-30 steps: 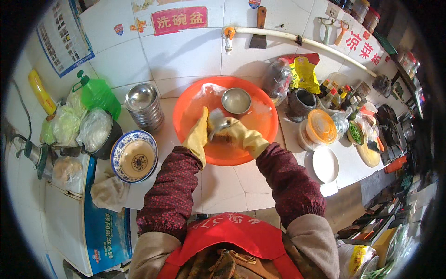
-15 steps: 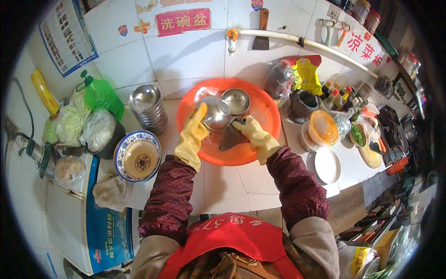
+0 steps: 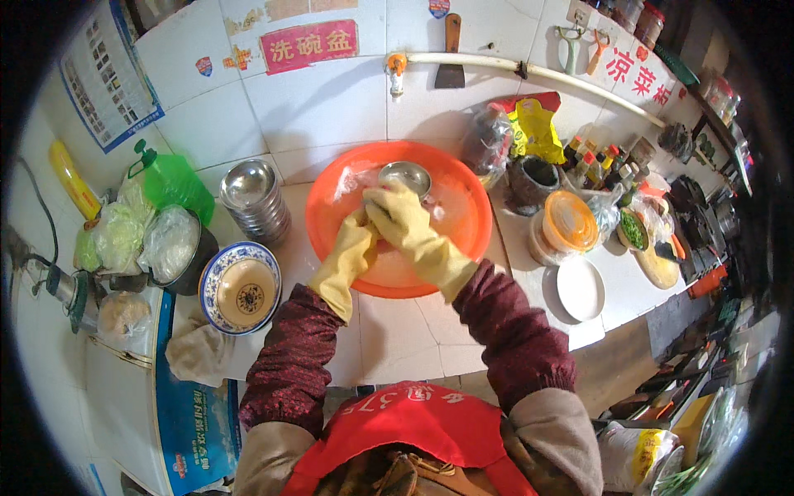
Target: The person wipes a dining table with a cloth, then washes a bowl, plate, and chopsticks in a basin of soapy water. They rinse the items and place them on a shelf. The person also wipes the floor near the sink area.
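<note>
Both my hands wear pale yellow rubber gloves and meet over a wide orange plastic basin (image 3: 475, 198). My left hand (image 3: 356, 240) is closed and partly covered by the other one. Curled against it from the right, my right hand (image 3: 399, 213) has its fingers bent in. What they grip is hidden behind the gloves; neither the bowl nor the dark cloth seen earlier shows now. Just beyond the fingers, a small round steel bowl (image 3: 407, 177) sits in the basin. Patches of white suds cling to the basin's inner wall.
Left of the basin stand a stack of steel bowls (image 3: 255, 198) and a blue-rimmed patterned bowl (image 3: 240, 288). To the right are a stone mortar (image 3: 533, 178), an orange-lidded tub (image 3: 570, 221), a white plate (image 3: 581, 289) and several bottles (image 3: 602, 165). A pipe (image 3: 471, 60) runs along the wall.
My hands have come together; before, the left held a steel bowl and the right a dark cloth. Both are now out of sight. The view has shifted slightly.
</note>
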Demonstrator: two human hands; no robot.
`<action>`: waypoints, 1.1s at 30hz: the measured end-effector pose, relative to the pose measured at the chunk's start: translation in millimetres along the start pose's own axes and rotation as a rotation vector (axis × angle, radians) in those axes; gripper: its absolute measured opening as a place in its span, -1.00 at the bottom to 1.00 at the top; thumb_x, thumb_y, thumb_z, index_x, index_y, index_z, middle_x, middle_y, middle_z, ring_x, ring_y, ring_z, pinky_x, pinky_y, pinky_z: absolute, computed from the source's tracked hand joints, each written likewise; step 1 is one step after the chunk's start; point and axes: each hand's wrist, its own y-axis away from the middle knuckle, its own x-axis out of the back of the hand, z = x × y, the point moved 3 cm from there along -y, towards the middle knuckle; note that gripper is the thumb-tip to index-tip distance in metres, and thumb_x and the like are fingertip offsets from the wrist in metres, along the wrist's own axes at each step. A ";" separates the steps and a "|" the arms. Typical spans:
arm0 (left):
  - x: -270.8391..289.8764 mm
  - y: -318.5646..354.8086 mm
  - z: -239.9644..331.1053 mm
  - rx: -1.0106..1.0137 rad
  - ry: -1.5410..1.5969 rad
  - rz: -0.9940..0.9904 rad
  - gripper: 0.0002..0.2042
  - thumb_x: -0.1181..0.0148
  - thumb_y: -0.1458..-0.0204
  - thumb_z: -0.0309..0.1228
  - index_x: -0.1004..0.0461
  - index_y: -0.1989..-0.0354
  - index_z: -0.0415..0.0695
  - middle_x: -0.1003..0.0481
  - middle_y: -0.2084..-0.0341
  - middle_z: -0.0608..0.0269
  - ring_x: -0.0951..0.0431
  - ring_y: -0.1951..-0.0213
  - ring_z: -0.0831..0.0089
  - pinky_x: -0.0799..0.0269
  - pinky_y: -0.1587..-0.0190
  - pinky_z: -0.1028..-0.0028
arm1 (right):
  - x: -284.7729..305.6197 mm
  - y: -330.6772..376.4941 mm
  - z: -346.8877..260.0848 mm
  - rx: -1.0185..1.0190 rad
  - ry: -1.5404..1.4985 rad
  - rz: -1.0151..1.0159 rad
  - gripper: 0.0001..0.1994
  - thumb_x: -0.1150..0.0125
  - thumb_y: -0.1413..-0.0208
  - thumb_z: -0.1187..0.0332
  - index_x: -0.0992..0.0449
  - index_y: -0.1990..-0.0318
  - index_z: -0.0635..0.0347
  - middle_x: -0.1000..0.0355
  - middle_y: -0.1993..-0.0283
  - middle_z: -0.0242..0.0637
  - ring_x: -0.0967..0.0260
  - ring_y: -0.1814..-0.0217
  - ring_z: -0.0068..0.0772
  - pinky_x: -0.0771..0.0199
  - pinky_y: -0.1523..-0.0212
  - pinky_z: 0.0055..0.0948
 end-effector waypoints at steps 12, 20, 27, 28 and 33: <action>-11.4 22.2 -4.5 -0.161 0.037 -0.270 -0.72 -0.35 -0.29 -0.60 -0.63 -0.15 -0.19 -0.69 0.04 0.35 -0.66 0.04 0.56 -0.56 -0.08 0.50 | 29.5 70.7 39.0 -0.755 -0.929 -0.181 -0.44 -0.15 -0.53 0.24 -0.31 -0.57 0.21 -0.61 -0.24 -0.22 -0.63 -0.16 -0.25 -0.74 0.17 -0.29; -22.5 44.7 23.4 -0.658 -0.900 -0.178 -0.67 -0.28 -0.30 -0.62 -0.59 -0.23 -0.30 -0.67 -0.03 0.11 -0.67 -0.05 0.27 -0.56 -0.14 0.38 | 18.8 97.2 76.6 -0.892 -0.747 0.105 -0.45 -0.09 -0.51 0.43 -0.29 -0.60 0.11 -0.38 -0.49 -0.07 -0.53 -0.33 -0.12 -0.70 -0.06 -0.20; -46.7 54.2 11.7 -0.207 -0.300 -0.113 -0.70 -0.29 -0.46 -0.19 -0.64 -0.11 -0.19 -0.64 0.10 0.40 -0.58 0.10 0.61 -0.52 0.01 0.48 | 12.5 106.2 69.2 -1.143 -0.864 0.053 -0.48 -0.11 -0.55 0.24 -0.33 -0.58 0.06 -0.55 -0.32 -0.05 -0.62 -0.16 -0.04 -0.71 0.04 -0.09; -49.1 52.4 5.4 -0.214 -0.291 -0.089 -0.70 -0.30 -0.45 -0.19 -0.65 -0.09 -0.18 -0.63 0.10 0.42 -0.57 0.12 0.62 -0.51 0.03 0.50 | 0.1 112.6 73.7 -1.278 -1.200 0.124 -0.50 -0.10 -0.56 0.18 -0.36 -0.55 0.05 -0.57 -0.29 -0.05 -0.62 -0.15 -0.04 -0.70 -0.03 -0.05; -44.2 33.5 -24.9 -0.285 -0.832 -0.230 -0.77 -0.36 -0.40 -0.24 -0.67 0.05 -0.16 -0.60 0.35 0.45 -0.47 0.35 0.64 -0.40 0.31 0.40 | -39.7 134.4 95.9 -1.065 -1.144 0.111 -0.57 -0.13 -0.56 0.14 -0.48 -0.45 0.04 -0.61 -0.27 -0.10 -0.60 -0.23 -0.10 -0.62 -0.26 0.00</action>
